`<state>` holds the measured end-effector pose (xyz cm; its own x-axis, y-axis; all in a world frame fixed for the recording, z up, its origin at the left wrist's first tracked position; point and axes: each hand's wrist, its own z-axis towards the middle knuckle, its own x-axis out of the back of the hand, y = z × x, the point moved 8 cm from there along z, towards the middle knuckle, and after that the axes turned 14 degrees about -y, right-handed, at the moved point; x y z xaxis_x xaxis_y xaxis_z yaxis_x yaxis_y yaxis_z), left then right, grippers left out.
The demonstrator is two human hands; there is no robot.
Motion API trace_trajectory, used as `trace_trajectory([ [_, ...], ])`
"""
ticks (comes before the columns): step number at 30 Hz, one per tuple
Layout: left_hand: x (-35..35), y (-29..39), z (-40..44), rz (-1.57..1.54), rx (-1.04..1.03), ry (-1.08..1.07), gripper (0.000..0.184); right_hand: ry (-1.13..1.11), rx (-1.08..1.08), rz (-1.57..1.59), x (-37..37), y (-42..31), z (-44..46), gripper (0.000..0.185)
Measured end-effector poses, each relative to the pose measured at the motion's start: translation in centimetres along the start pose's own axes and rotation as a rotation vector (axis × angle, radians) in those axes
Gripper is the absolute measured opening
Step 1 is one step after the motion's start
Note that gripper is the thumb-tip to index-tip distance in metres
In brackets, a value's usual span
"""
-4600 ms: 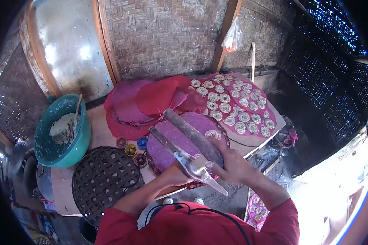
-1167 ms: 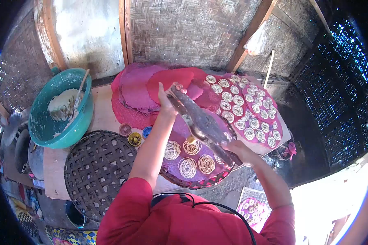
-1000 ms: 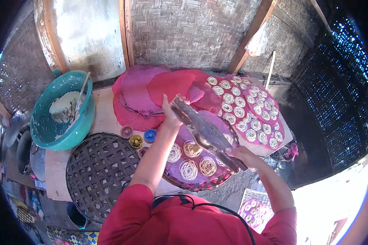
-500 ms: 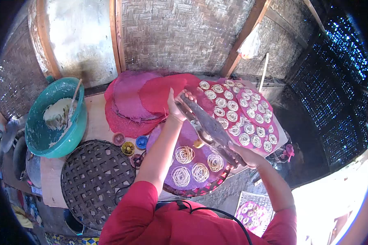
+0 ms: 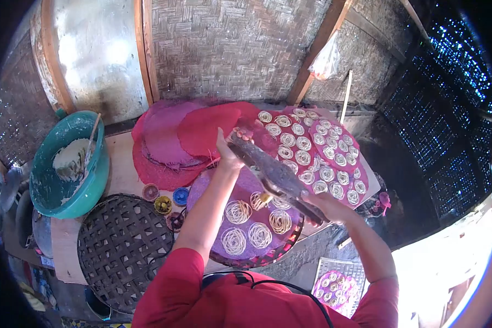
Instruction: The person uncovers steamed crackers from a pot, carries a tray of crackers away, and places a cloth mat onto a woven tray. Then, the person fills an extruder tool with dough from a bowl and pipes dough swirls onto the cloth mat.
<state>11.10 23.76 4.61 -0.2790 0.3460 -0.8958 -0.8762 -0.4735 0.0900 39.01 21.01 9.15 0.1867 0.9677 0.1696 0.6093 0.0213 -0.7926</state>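
Observation:
My left hand (image 5: 232, 148) grips the upper left end of a dark wooden hand press (image 5: 276, 172) with two long arms. At its lower right end, my right hand (image 5: 329, 208) is closed around the press. The tool is held slantwise above a purple cloth (image 5: 234, 188) on a round woven tray (image 5: 283, 252). Just beneath the middle of the press shows a yellowish piece (image 5: 265, 198), its lower end close to a coil of strands. Several pale noodle coils (image 5: 259, 235) lie on the cloth, some partly hidden by the press and my left arm.
Left stands a green basin (image 5: 93, 186) with white dough and a stick. A dark woven tray (image 5: 123, 246) lies nearer me, beside small coloured pots (image 5: 180, 195). Pink and red cloths (image 5: 164, 131) are piled behind; more coils (image 5: 303, 143) cover red cloths at right.
Both hands have shifted the press slightly, and it has rolled so more of its flat upper face shows. The view has moved a little to the right. Both hands keep their hold.

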Motion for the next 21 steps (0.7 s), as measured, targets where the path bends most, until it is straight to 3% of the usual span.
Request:
trace_trajectory([
  [2,0.1,-0.4,0.5,-0.025,-0.038,-0.059,0.053,0.057,-0.078,-0.144,1.1,-0.1,-0.3,0.061],
  [10,-1.1,1.6,0.9,-0.001,-0.003,-0.069,0.056,0.063,0.036,-0.109,-0.1,-0.3,1.5,0.057],
  [21,5.5,-0.5,0.7,0.038,0.023,0.083,0.053,0.116,-0.006,-0.081,1.3,3.5,3.9,0.056],
])
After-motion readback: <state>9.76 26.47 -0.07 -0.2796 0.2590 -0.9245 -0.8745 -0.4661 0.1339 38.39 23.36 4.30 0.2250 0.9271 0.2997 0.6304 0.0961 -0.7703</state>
